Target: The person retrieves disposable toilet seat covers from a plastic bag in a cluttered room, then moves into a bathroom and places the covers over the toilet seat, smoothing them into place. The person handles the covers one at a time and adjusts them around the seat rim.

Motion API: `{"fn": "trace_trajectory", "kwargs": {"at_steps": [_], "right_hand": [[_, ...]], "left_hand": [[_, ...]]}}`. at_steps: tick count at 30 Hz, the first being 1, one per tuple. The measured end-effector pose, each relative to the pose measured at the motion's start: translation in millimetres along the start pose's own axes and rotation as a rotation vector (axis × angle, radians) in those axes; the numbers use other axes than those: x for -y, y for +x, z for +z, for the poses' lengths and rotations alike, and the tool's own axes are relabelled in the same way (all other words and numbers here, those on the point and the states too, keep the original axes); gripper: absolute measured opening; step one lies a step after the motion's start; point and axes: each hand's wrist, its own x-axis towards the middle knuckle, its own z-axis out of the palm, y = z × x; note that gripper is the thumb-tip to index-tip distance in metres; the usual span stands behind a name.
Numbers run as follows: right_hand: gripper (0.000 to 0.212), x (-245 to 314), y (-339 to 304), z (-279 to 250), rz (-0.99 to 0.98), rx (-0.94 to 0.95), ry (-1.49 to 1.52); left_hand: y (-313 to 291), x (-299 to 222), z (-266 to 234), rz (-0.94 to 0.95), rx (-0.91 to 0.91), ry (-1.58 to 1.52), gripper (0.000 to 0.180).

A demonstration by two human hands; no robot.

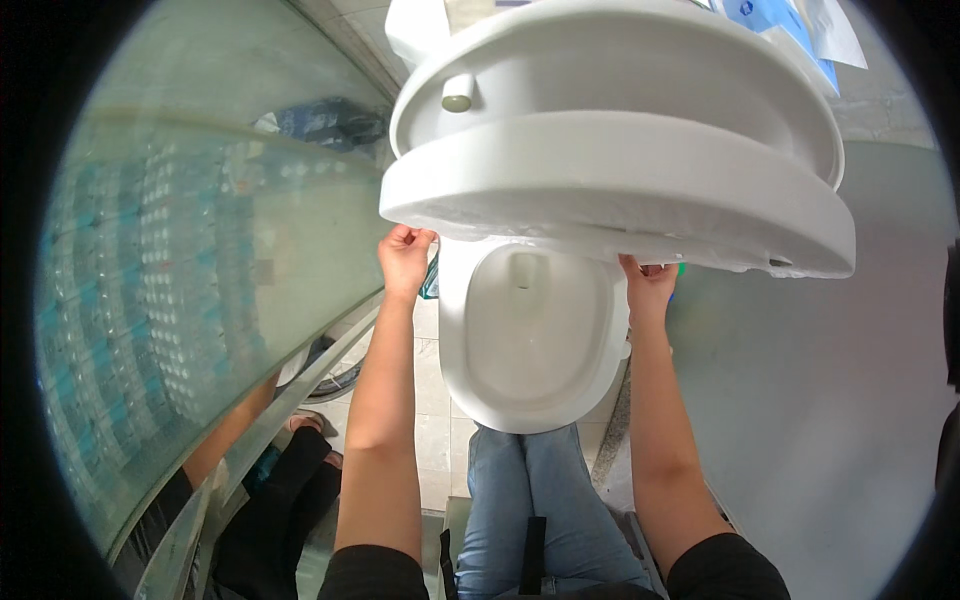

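Note:
A white toilet bowl [535,415] stands before me, its rim facing up. Above its back, close to me, is a wide white curved piece [620,160] with a glossy, wrinkled lower edge. My left hand [405,260] is at that edge's left end, fingers pinched together. My right hand [648,290] is under the edge further right, fingers curled. Whatever is between the fingers of either hand cannot be made out. Behind the curved piece is a larger white oval [600,50] with a short round stub [458,92] on its left side.
A glass panel [300,230] rises on the left; rows of clear bottles [140,290] show through it. Legs in black trousers [280,520] are at lower left. A frosted panel [800,400] is on the right. A blue package [770,15] lies at the top right.

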Motion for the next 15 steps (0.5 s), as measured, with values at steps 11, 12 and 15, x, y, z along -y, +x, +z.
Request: {"fn": "trace_trajectory", "kwargs": {"at_steps": [11, 12, 15], "right_hand": [[0.052, -26, 10, -9, -0.102, -0.062, -0.196], [0.051, -27, 9, -10, -0.112, -0.061, -0.211], [0.051, -33, 10, -19, -0.118, -0.051, -0.224]], "left_hand": [[12, -10, -8, -0.222, -0.018, -0.206, 0.029], [10, -7, -11, -0.346, -0.033, -0.399, 0.030], [-4, -23, -8, -0.370, 0.145, -0.217, 0.034]]}}
